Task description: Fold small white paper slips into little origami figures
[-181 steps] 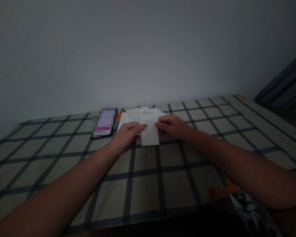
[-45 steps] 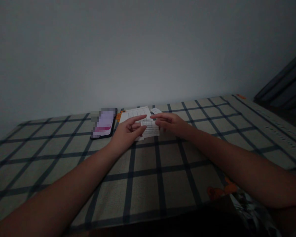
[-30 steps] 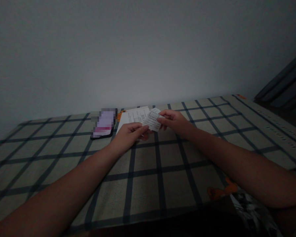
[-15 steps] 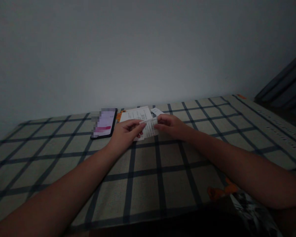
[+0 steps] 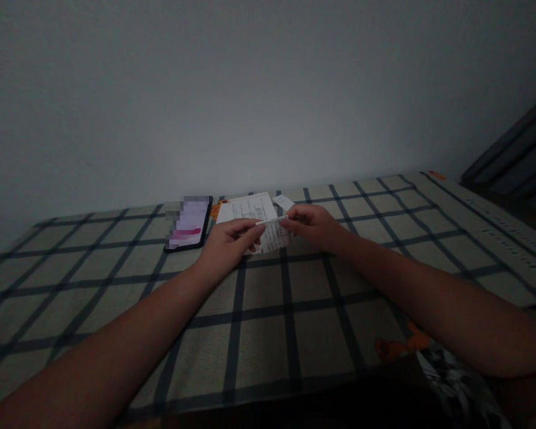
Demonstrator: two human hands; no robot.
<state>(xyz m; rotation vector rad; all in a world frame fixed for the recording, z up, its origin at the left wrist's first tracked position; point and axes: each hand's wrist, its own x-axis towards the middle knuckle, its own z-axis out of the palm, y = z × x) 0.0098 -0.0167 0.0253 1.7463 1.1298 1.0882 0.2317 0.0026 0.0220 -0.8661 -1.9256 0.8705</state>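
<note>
A small paper (image 5: 276,236) is held R. of the phone (image 5: 191,222), its top edge pinched by L. hand (image 5: 224,241) & R. hand (image 5: 316,226). Top fold looks part done; bottom seems unfolded. Big sheet (image 5: 242,209) is laid just R. of phone.

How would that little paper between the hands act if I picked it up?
The paper would probably bend easily, since it looks thin and its top edge seems folded. It's likely very light: the left hand and right hand just pinch its edge.
</note>
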